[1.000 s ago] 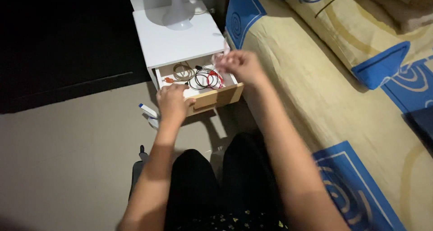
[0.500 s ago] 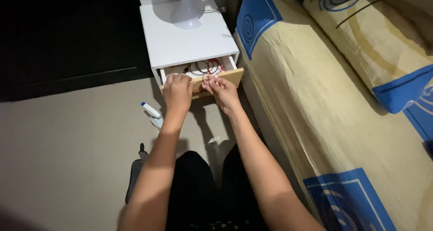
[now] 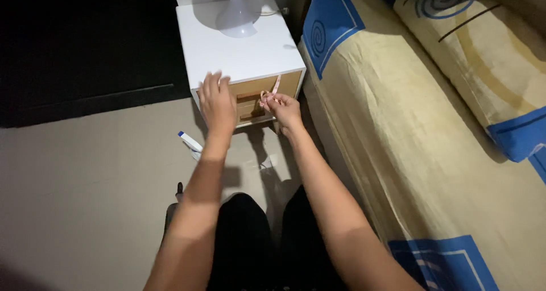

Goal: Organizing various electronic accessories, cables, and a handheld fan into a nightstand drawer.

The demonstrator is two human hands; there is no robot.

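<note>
The left hand (image 3: 218, 100) lies flat with its fingers spread against the wooden front of the drawer (image 3: 284, 85), which sits flush in the white nightstand (image 3: 239, 55). The hand covers the left part of the drawer front, its fingertips reaching up to the edge of the nightstand's top, and it holds nothing. The right hand (image 3: 282, 110) is just beside it, in front of the middle of the drawer, with thumb and fingers pinched together on a thin pink strip (image 3: 275, 87) that sticks up and leans a little to the right across the wood. What else the fingers may hold is too small to tell. The two hands are near each other but do not touch. On top of the nightstand stands the white base of a lamp (image 3: 238, 17). On the floor (image 3: 85, 171) to the left of the nightstand, below the left forearm, lies a small white object with a blue tip (image 3: 187, 139). To the right runs a bed (image 3: 409, 137) covered in a yellow sheet with blue patches and spiral patterns. The person's dark-clothed legs show at the bottom of the view.
</note>
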